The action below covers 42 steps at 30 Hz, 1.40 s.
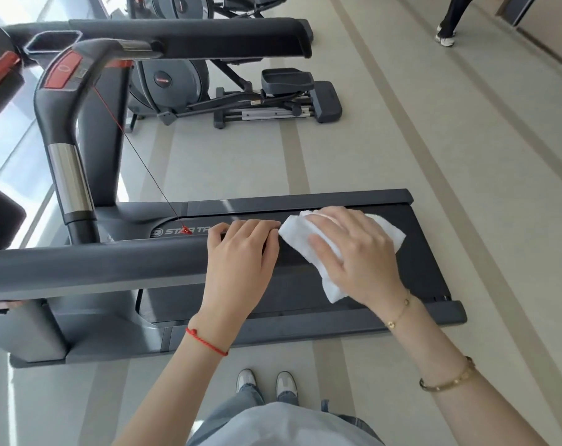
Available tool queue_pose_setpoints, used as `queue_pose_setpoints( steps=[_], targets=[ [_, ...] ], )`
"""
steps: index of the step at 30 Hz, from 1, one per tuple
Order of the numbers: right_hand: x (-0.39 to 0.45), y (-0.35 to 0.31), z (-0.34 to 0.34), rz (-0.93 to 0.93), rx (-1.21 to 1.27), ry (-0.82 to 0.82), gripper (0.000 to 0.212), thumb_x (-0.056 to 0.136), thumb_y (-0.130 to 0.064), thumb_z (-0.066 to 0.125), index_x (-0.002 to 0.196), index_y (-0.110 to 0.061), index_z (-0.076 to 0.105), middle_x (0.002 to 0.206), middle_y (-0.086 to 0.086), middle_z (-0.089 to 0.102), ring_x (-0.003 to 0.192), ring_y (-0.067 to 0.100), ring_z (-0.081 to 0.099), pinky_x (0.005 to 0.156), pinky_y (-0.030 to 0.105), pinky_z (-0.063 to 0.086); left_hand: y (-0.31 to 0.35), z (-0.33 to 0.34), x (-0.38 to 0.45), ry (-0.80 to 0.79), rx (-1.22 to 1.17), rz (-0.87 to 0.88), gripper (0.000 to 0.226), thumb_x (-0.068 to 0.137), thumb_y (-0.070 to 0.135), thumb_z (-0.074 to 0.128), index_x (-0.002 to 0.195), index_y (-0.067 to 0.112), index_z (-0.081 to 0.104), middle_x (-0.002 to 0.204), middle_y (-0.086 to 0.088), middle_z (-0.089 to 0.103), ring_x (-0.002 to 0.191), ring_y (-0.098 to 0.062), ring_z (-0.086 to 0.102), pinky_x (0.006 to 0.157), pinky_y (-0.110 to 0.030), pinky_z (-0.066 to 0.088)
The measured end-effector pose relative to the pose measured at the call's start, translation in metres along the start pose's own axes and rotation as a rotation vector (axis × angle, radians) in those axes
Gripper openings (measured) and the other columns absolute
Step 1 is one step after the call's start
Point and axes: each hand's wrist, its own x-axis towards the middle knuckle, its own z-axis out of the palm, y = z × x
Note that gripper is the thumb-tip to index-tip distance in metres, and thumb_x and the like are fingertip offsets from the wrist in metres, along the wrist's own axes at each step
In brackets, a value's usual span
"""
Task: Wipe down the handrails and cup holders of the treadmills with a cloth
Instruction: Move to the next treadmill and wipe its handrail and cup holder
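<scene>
While the person stands beside the dark grey treadmill (434,312), both hands are at the end of its near handrail.

Left hand: the left hand (241,255) lies palm down over the tip of the long dark grey padded handrail (96,263), fingers bent over its far edge, gripping it.
Right hand: the right hand (353,249) is flat with fingers loosely spread, pressing on the white crumpled cloth (300,241).
Cloth: it sits just past the handrail's end, above the black running belt (424,272), touching the left fingertips; what is under it cannot be told.
Cup holder: the dark open-topped pocket (54,41) at the console, upper left; its contents cannot be made out.
Safety cord: a thin red cord (138,156) runs from the console down to a red clip (186,230).
Background: a grey elliptical trainer (241,98) stands on the pale striped floor (466,156).
</scene>
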Motion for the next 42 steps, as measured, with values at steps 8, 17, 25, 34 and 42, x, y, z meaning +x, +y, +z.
queue_pose_setpoints(
  steps=[8,17,25,34,42],
  targets=[
    [0.046,-0.031,0.014,-0.001,-0.147,-0.234,0.041,0.092,-0.042,0.026,0.080,-0.023,0.060,0.069,-0.006,0.056,0.061,0.023,0.057,0.050,0.028,0.026,-0.031,-0.021,-0.013,0.047,-0.027,-0.062,0.018,0.099,0.019,0.052,0.107,0.018,0.069,0.105,0.007,0.070,0.101,-0.020,0.060,0.098,-0.036,0.034],
    [0.055,-0.120,0.059,-0.241,-0.063,-0.140,0.035,0.102,-0.038,0.037,0.117,-0.020,0.064,0.109,-0.007,0.066,0.086,0.015,0.062,0.072,0.025,0.048,-0.122,-0.062,-0.035,0.144,0.054,-0.173,0.019,0.100,0.017,0.051,0.105,0.020,0.069,0.106,0.009,0.069,0.106,-0.018,0.058,0.102,-0.037,0.033],
    [0.080,-0.220,0.108,-0.280,-0.033,-0.111,0.034,0.101,-0.036,0.041,0.121,-0.019,0.063,0.114,-0.007,0.066,0.092,0.015,0.064,0.076,0.026,0.048,-0.222,-0.109,-0.053,0.188,0.063,-0.191,0.017,0.098,0.014,0.056,0.107,0.017,0.070,0.106,0.005,0.069,0.106,-0.018,0.058,0.102,-0.033,0.029],
    [0.115,-0.355,0.167,-0.226,-0.034,-0.063,0.031,0.097,-0.034,0.048,0.116,-0.018,0.067,0.111,-0.006,0.068,0.091,0.014,0.065,0.077,0.025,0.050,-0.354,-0.177,-0.070,0.175,-0.021,-0.161,0.019,0.097,0.012,0.055,0.108,0.018,0.069,0.107,0.006,0.068,0.106,-0.018,0.058,0.103,-0.038,0.037],
    [0.141,-0.437,0.198,-0.165,0.004,-0.096,0.036,0.100,-0.039,0.041,0.109,-0.018,0.068,0.100,-0.006,0.069,0.082,0.015,0.065,0.067,0.025,0.049,-0.427,-0.213,-0.076,0.153,-0.098,-0.138,0.022,0.098,0.009,0.051,0.113,0.014,0.066,0.107,0.003,0.066,0.107,-0.020,0.053,0.092,-0.046,0.047]
  ],
)
